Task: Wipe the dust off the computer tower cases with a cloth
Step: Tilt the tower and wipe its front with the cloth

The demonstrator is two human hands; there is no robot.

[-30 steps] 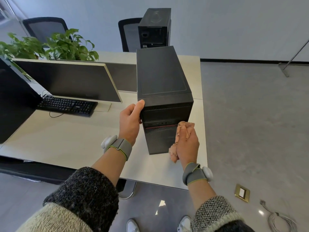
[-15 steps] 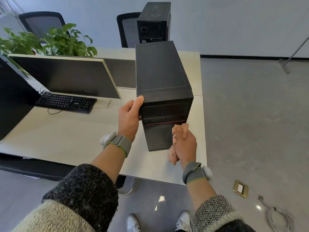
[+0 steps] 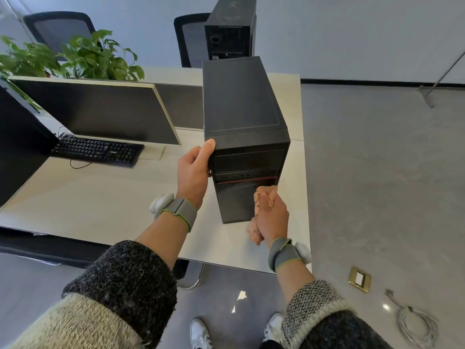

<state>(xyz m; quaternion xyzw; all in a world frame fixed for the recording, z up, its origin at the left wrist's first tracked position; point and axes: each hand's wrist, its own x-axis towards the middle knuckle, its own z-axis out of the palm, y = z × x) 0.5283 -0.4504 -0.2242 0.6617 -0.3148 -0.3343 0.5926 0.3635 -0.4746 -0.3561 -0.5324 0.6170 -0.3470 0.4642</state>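
Observation:
A black computer tower case (image 3: 241, 102) stands upright near the desk's right front corner, its front panel facing me. My left hand (image 3: 192, 176) grips its upper left front edge, thumb on the top corner. My right hand (image 3: 273, 219) holds a crumpled pinkish cloth (image 3: 263, 197) against the lower right of the grilled front panel. A second black tower case (image 3: 230, 28) stands farther back, behind the first one.
The light desk (image 3: 100, 197) carries a monitor (image 3: 100, 112), a black keyboard (image 3: 97, 151) and another dark screen at the left edge. Green plants (image 3: 75, 56) and two office chairs stand behind. On the grey floor lie a brass socket plate (image 3: 359, 279) and a coiled cable (image 3: 415, 323).
My right hand with the cloth slid down the front panel, then back up a little. My left hand kept its grip on the case's corner.

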